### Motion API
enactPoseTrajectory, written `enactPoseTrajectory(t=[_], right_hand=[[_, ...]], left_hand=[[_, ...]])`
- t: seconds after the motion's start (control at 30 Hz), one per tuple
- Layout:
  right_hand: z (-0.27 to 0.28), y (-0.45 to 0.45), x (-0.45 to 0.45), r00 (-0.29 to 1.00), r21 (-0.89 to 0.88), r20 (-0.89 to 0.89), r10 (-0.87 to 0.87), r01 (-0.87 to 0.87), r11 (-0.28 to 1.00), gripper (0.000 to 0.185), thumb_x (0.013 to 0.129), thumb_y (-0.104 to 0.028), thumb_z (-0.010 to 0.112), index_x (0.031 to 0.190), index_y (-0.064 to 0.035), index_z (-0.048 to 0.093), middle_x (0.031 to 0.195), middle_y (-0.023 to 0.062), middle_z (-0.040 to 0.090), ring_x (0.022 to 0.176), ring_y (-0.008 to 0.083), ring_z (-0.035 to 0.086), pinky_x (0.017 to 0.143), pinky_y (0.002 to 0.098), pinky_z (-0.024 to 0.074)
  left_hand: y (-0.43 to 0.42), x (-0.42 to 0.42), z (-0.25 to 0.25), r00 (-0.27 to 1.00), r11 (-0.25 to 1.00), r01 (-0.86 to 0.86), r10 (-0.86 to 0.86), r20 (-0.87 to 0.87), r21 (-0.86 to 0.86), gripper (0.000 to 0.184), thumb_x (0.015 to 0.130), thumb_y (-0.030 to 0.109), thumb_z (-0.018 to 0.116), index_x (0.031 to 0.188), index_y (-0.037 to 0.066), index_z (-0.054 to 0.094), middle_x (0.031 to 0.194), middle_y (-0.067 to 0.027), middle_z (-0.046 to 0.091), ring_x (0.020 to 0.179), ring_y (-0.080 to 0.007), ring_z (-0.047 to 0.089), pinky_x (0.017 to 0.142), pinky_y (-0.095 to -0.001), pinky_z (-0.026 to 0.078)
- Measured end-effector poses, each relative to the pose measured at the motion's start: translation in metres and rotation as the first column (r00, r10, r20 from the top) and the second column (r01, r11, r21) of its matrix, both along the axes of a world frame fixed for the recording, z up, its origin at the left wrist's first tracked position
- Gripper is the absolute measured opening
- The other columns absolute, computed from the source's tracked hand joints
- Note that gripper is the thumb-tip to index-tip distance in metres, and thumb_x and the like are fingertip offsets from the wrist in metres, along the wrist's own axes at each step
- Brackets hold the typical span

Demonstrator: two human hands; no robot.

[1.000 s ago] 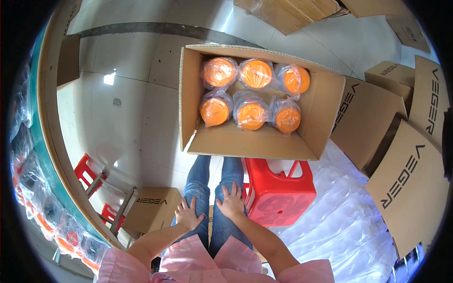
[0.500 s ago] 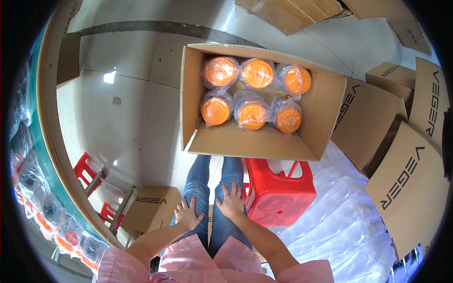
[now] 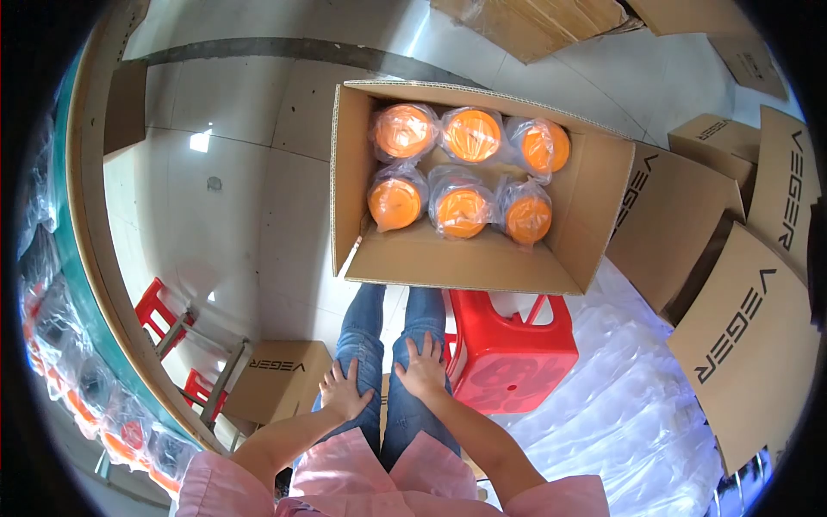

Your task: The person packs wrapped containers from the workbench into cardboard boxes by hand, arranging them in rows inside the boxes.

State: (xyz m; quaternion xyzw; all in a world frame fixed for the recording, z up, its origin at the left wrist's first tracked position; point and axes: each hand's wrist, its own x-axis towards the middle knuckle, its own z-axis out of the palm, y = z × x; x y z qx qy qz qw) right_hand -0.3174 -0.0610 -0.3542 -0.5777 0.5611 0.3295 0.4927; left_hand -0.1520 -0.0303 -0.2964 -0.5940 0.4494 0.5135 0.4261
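My left hand (image 3: 345, 395) rests flat on one thigh of my blue jeans (image 3: 363, 349), its fingers spread and nothing in it. On the other thigh lies my right hand (image 3: 423, 370), also open and holding nothing. Beyond my knees is an open cardboard box (image 3: 431, 265). Inside it stand several orange-topped containers (image 3: 462, 213) wrapped in clear plastic, in two rows toward the box's left and middle. Neither hand touches the box. A red plastic stool (image 3: 517, 370) is close to my right hand.
On the right, VEGER cardboard boxes (image 3: 680, 224) lean beside a heap of clear plastic bags (image 3: 603, 396). A green-topped table (image 3: 82, 284) on the left bears more wrapped items (image 3: 95, 388). Another VEGER box (image 3: 277, 379) and red chairs (image 3: 159, 314) are at the lower left.
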Motion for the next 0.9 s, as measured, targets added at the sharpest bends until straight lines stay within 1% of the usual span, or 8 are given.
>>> enactPoseTrajectory(t=[0.47, 0.6, 0.67, 0.7, 0.77, 0.83, 0.87, 0.9], right_hand=[[0.006, -0.007, 0.001, 0.999, -0.096, 0.006, 0.05, -0.05, 0.994, 0.058, 0.075, -0.035, 0.055, 0.124, -0.0102, 0.037, 0.133, 0.0206, 0.026, 0.118, 0.0398, 0.031, 0.086, 0.0468, 0.0373], [0.008, -0.016, 0.015, 0.749, -0.386, 0.642, 0.165, 0.13, 0.913, 0.051, 0.073, -0.022, 0.059, 0.119, -0.0056, 0.041, 0.127, 0.018, 0.037, 0.112, 0.0341, 0.041, 0.087, 0.0407, 0.0379], [0.051, -0.086, 0.016, 0.704, -0.336, 0.71, -0.023, 0.367, 0.867, 0.047, 0.071, -0.011, 0.059, 0.114, -0.0028, 0.043, 0.122, 0.0162, 0.043, 0.105, 0.0305, 0.047, 0.087, 0.0358, 0.0384], [0.056, -0.107, 0.007, 0.702, -0.371, 0.706, -0.097, 0.483, 0.794, 0.046, 0.072, -0.009, 0.058, 0.115, -0.0024, 0.042, 0.124, 0.0164, 0.042, 0.105, 0.0296, 0.046, 0.086, 0.0333, 0.0389], [0.056, -0.158, -0.006, 0.563, -0.307, 0.672, -0.482, 0.803, 0.51, 0.041, 0.077, -0.008, 0.054, 0.115, -0.0017, 0.041, 0.123, 0.0163, 0.042, 0.104, 0.026, 0.047, 0.087, 0.0311, 0.0381], [0.03, -0.202, -0.015, 0.02, -0.081, 0.627, -0.779, 0.996, -0.039, 0.054, 0.077, -0.015, 0.058, 0.123, 0.0006, 0.033, 0.126, 0.0182, 0.033, 0.113, 0.0229, 0.037, 0.092, 0.0306, 0.033], [0.003, -0.224, -0.026, -0.281, 0.126, 0.608, -0.743, 0.958, -0.259, 0.049, 0.08, -0.019, 0.059, 0.12, 0.0003, 0.038, 0.121, 0.0191, 0.039, 0.107, 0.0249, 0.043, 0.09, 0.0322, 0.0371], [-0.017, -0.231, -0.034, -0.281, 0.129, 0.612, -0.739, 0.958, -0.257, 0.049, 0.08, -0.019, 0.059, 0.12, 0.0003, 0.038, 0.121, 0.0191, 0.039, 0.107, 0.0249, 0.043, 0.09, 0.0322, 0.0371]], left_hand=[[0.001, -0.001, 0.001, 1.0, 0.998, -0.03, 0.03, 0.002, -0.056, 0.07, 0.077, 0.045, 0.05, 0.132, 0.009, 0.024, 0.131, -0.0258, 0.023, 0.11, -0.043, 0.036, 0.088, -0.0513, 0.033], [0.014, 0.006, -0.002, 0.989, 0.911, -0.02, -0.041, -0.139, -0.412, 0.058, 0.074, 0.028, 0.058, 0.123, 0.005, 0.037, 0.127, -0.023, 0.03, 0.109, -0.0385, 0.039, 0.089, -0.0468, 0.034], [-0.047, -0.006, 0.015, 0.788, 0.641, -0.553, 0.195, -0.583, -0.533, 0.05, 0.068, 0.01, 0.061, 0.114, 0.002, 0.044, 0.121, -0.0197, 0.037, 0.108, -0.0342, 0.041, 0.09, -0.041, 0.036], [-0.08, -0.01, 0.024, 0.785, 0.643, -0.559, 0.207, -0.584, -0.523, 0.05, 0.068, 0.01, 0.061, 0.114, 0.002, 0.044, 0.121, -0.0197, 0.037, 0.108, -0.0342, 0.041, 0.09, -0.041, 0.036], [-0.144, -0.017, 0.026, 0.598, 0.436, -0.782, 0.325, -0.733, -0.445, 0.053, 0.069, 0.004, 0.059, 0.118, 0.0, 0.039, 0.12, -0.0168, 0.041, 0.11, -0.03, 0.042, 0.091, -0.036, 0.036], [-0.192, -0.03, 0.0, 0.037, -0.062, -0.992, 0.69, -0.723, -0.11, 0.055, 0.074, 0.006, 0.057, 0.122, -0.002, 0.033, 0.122, -0.0177, 0.039, 0.112, -0.0274, 0.04, 0.093, -0.0361, 0.035], [-0.214, -0.035, -0.023, -0.214, -0.325, -0.945, 0.72, -0.66, -0.049, 0.061, 0.077, 0.008, 0.057, 0.127, -0.003, 0.026, 0.125, -0.0193, 0.036, 0.113, -0.0254, 0.04, 0.094, -0.0351, 0.034], [-0.238, -0.034, -0.044, -0.357, -0.416, -0.909, 0.75, -0.557, 0.022, 0.052, 0.078, 0.009, 0.057, 0.123, -0.002, 0.034, 0.117, -0.0184, 0.043, 0.108, -0.0247, 0.044, 0.092, -0.0334, 0.036]])
